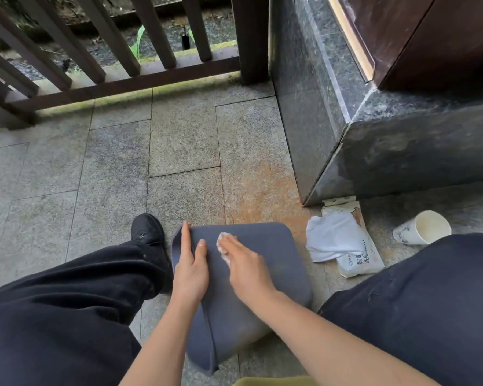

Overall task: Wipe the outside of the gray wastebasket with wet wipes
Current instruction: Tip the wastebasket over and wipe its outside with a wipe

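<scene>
The gray wastebasket (276, 268) lies tipped on the stone floor between my knees, a flat side facing up. My left hand (191, 266) rests on its left edge, fingers stretched along the side, steadying it. My right hand (244, 263) presses a crumpled white wet wipe (223, 244) flat against the upper face near the top edge. Only the front of the wipe shows beyond my fingertips.
A wet wipe pack (357, 257) with a loose white wipe (332, 238) on it lies to the right. A paper cup (424, 228) lies on its side beyond it. A dark stone plinth (374, 140) stands at right, a wooden railing (117, 59) ahead. My dark-trousered legs flank the basket.
</scene>
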### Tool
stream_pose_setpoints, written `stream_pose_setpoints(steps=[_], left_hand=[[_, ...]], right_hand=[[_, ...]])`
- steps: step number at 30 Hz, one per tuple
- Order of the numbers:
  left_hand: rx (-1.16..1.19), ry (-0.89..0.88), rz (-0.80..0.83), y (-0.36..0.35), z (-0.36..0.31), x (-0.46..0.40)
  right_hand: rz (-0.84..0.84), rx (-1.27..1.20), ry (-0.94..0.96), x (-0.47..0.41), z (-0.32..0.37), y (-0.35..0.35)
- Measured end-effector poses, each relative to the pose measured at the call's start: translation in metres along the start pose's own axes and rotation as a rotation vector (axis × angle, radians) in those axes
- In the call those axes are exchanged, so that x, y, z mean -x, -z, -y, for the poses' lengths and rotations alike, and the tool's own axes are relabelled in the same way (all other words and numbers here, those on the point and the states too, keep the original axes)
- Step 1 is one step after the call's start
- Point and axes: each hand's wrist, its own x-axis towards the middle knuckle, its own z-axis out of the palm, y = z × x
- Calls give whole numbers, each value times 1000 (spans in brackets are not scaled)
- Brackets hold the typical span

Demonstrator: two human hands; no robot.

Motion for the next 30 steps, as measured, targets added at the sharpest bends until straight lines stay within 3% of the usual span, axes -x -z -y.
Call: stream_pose_setpoints(steps=[2, 5, 7, 12, 19, 22, 27, 28, 30], left_hand=[[73, 28, 13, -2, -2, -5], [227, 26, 73, -7, -9, -8], [331, 25, 130, -9, -10, -9], [300, -73, 195, -9, -11, -9], [323, -39, 250, -4, -7, -10], [442, 28, 275, -3, -7, -9], [633, 247, 137, -10, -8, 19], [628, 257, 97, -12, -8, 25], [406, 115, 15, -18, -13, 32]], right_hand=[[49, -87, 37, 13, 25, -11], [10, -243, -55, 14, 29, -4], [-9, -217, -67, 7, 21, 7], [-52, -213, -125, 2, 16, 10], [-53, -185, -60, 0, 4, 8], [-65, -199, -60, -1, 4, 9], [-110, -274, -128, -4, 0, 13], [-117, -283, -134, -4, -2, 13], [-135, -296, -147, -4, -4, 11]])
